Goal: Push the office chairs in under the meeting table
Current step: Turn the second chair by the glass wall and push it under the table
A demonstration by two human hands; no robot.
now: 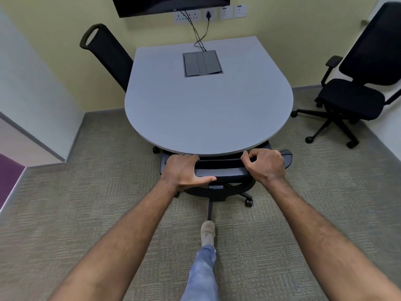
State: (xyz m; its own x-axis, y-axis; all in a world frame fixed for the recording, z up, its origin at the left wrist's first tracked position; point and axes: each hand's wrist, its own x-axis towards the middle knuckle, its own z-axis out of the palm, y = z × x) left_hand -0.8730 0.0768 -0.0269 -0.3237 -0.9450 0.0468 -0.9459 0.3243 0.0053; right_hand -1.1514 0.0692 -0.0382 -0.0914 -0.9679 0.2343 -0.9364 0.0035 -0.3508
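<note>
Near chair (219,170) sits mostly under the counter (206,109) edge. Left hand (186,170) and right hand (264,164) both on its backrest top, fingers curled over it. Second chair (355,90) well apart at right; third chair (108,53) tucked in at left.
</note>
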